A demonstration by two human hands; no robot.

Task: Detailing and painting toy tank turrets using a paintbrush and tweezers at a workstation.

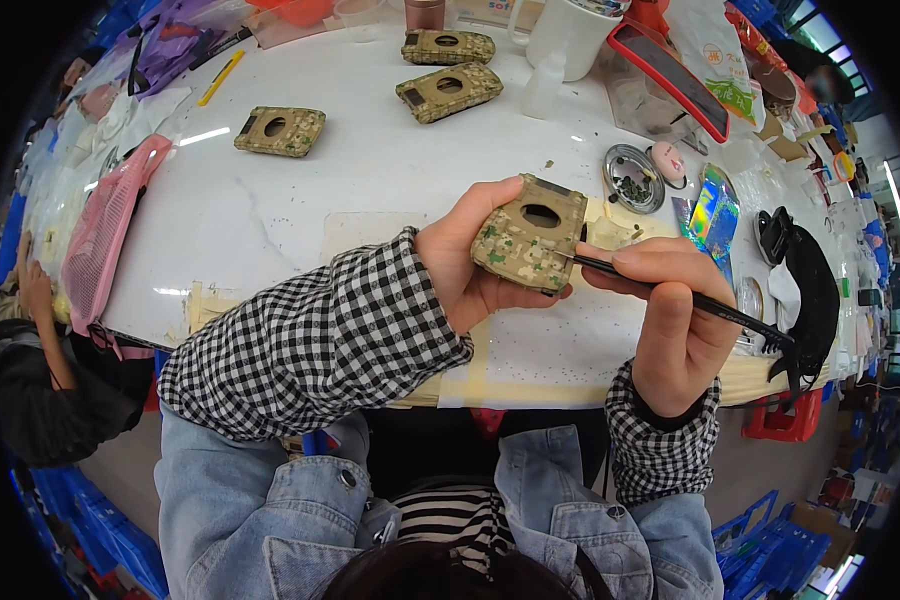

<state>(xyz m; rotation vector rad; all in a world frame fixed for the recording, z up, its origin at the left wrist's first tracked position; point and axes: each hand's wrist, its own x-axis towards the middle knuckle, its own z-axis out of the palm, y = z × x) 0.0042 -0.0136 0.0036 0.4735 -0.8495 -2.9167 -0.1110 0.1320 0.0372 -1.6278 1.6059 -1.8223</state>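
Observation:
My left hand (462,262) is closed around a toy tank hull (515,252) in tan and green camouflage, its round top opening facing up. Between the fingers of my right hand (675,315) is a pair of slim black tweezers (715,303), whose thin pale tip meets or nearly meets the hull's right side. Beyond my hands, three similar hulls lie on the table: one at the left (280,131), one in the upper middle (448,92) and another (448,46) just behind that one.
A round dish (633,178) with small dark bits sits right of the hull, beside a pink round item (668,163). Farther back stand a red-edged phone (670,80), a white mug (570,40) and a small bottle (544,87). A pink mesh bag (115,225) lies left, near another person's arm.

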